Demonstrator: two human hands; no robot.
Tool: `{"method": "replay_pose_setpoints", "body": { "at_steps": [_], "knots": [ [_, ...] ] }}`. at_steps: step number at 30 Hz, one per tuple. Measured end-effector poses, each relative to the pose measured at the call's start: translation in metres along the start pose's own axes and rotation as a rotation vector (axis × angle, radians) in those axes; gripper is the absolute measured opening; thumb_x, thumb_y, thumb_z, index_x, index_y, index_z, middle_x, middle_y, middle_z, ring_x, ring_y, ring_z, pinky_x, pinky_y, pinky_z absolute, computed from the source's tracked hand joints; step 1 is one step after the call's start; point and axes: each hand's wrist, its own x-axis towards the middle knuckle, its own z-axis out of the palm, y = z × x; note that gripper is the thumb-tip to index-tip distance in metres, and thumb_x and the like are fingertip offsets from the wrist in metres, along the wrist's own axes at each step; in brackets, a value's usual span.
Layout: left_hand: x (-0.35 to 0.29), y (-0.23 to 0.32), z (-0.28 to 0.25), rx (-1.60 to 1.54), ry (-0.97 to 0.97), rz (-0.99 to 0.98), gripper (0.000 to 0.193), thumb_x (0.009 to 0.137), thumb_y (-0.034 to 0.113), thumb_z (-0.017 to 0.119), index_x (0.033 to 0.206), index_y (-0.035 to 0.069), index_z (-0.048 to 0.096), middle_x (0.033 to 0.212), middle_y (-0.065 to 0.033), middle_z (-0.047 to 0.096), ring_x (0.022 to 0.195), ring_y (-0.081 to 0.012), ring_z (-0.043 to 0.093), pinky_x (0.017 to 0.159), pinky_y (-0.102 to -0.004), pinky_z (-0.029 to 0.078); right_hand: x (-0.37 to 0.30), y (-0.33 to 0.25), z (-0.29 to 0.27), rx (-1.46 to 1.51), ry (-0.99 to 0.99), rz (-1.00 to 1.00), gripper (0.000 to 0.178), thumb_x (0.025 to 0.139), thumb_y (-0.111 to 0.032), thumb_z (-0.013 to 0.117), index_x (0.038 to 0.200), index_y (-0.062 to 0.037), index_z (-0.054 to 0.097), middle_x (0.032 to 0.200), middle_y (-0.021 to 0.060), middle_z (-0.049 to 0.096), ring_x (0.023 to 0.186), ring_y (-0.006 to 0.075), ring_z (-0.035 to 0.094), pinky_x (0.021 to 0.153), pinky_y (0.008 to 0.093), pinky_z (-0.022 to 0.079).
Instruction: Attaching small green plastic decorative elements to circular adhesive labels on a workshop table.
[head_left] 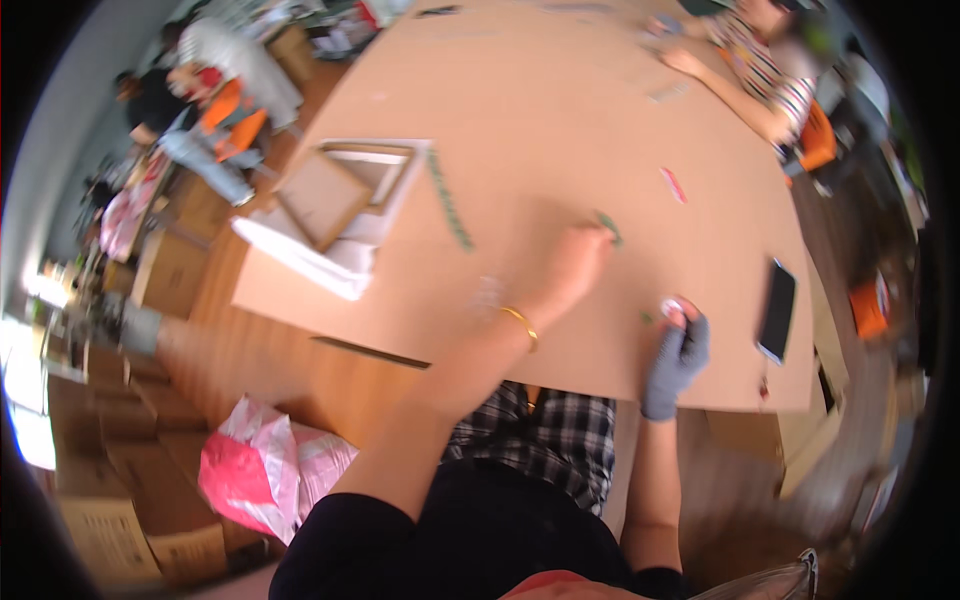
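My left hand (pixel 575 265), bare with a gold bracelet (pixel 524 328) at the wrist, reaches over the middle of the brown table. Its fingers are closed on a small green piece (pixel 609 228), blurred, whose kind I cannot make out. In a grey fingerless glove, my right hand (pixel 680 350) is near the table's front edge. A small round white piece (pixel 671 308) is pinched at its fingertips. Beside it a tiny green bit (pixel 647 317) lies on the table. To the left stretches a strip of green pieces (pixel 449 200).
A white box (pixel 357 275) holding brown cardboard frames (pixel 325 195) stands at the left. On the right lie a dark phone (pixel 777 310) and a red-and-white strip (pixel 673 185). A person in a striped shirt (pixel 765 70) works at the far right. A pink bag (pixel 260 468) sits below the table's left.
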Motion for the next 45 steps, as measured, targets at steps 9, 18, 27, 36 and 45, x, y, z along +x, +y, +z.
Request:
{"method": "replay_pose_setpoints", "body": {
  "at_steps": [9,18,27,36,45],
  "knots": [
    [-0.077,0.039,-0.029,-0.111,-0.296,0.037,0.004,0.086,0.004,0.067,0.083,0.006,0.066,0.077,-0.0138,0.064,0.080,-0.0346,0.067,0.070,-0.0454,0.052,-0.004,0.015,0.000,0.090,0.020,0.122,0.023,0.106,-0.019,0.063,0.116,0.0009,0.067,0.086,-0.0003,0.061,0.074,0.0046,0.050,0.067,0.0195,0.041],
    [-0.117,0.034,-0.031,0.184,-0.189,0.164,0.012,0.091,0.015,0.072,0.091,0.004,0.069,0.100,-0.0099,0.065,0.094,-0.0309,0.068,0.079,-0.0437,0.057,-0.008,-0.002,-0.001,-0.020,-0.140,-0.020,0.019,0.104,-0.015,0.065,0.110,0.0034,0.069,0.090,0.0045,0.068,0.075,0.0092,0.056,0.072,0.0241,0.049],
    [-0.130,0.017,-0.024,0.146,-0.191,0.337,0.011,0.092,0.012,0.071,0.099,0.004,0.067,0.098,-0.0100,0.063,0.095,-0.0307,0.066,0.082,-0.0433,0.057,-0.018,-0.001,-0.001,-0.252,-0.379,-0.120,0.013,0.101,-0.010,0.069,0.106,0.0015,0.071,0.083,0.0094,0.071,0.072,0.0123,0.061,0.071,0.0282,0.053],
    [-0.136,0.016,-0.034,0.204,-0.199,0.414,0.015,0.089,0.013,0.071,0.101,0.004,0.068,0.101,-0.0102,0.066,0.097,-0.0290,0.067,0.082,-0.0396,0.058,-0.017,-0.010,0.002,-0.414,-0.598,-0.166,0.011,0.096,-0.008,0.072,0.104,0.0001,0.073,0.085,0.0168,0.072,0.074,0.0289,0.072,0.071,0.0359,0.057],
    [-0.135,0.020,-0.050,0.123,-0.284,0.313,0.017,0.089,0.007,0.071,0.104,-0.001,0.070,0.109,-0.0136,0.068,0.102,-0.0322,0.068,0.089,-0.0408,0.057,-0.008,-0.018,0.012,-0.396,-0.600,-0.174,0.007,0.093,-0.007,0.072,0.098,-0.0024,0.072,0.078,0.0171,0.068,0.067,0.0343,0.068,0.062,0.0394,0.054]
  ]
}}
